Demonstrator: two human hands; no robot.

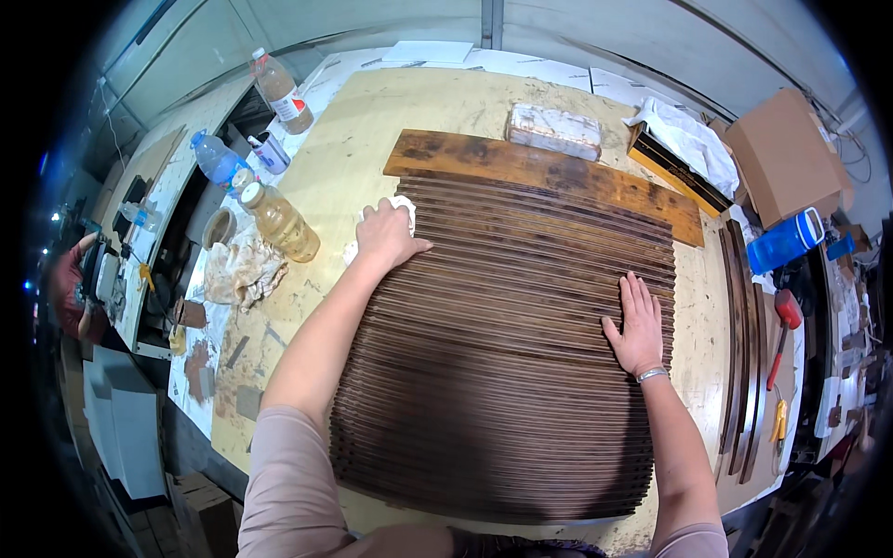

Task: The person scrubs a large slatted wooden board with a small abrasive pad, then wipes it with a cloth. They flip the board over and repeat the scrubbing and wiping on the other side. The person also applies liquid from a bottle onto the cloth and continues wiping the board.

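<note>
Dark brown, narrow wood-like strips [512,279] lie side by side in a broad ridged row at the middle of the pale beige work board [372,107], running left to right in front of the person. Taking that row as the clock's centre, the left hand [383,234] is at half past ten, curled over a crumpled white cloth [402,206] at the strips' edge, its thumb reaching onto them. At three o'clock the right hand [638,330] lies flat, palm down and holding nothing, fingers close together and thumb spread away.

The likeliest trouble is slipping: if the strips are loose, which I cannot tell, uneven pressure from the two palms could skew them. Their sharp-looking ridges might also catch the cloth and drag one out of line. A silver metal bracelet [653,374] on the right wrist could scratch the surface if that wrist drops.

At ten o'clock, a clear bottle of amber liquid [286,228] stands near the left forearm; a wide elbow swing could topple it, and a loose cap would make that a spill. Toward twelve, a mottled orange-brown plank [530,177] lies along the far edge; a hard forward push could shove it toward the white wrapped block [554,132] beyond.
</note>
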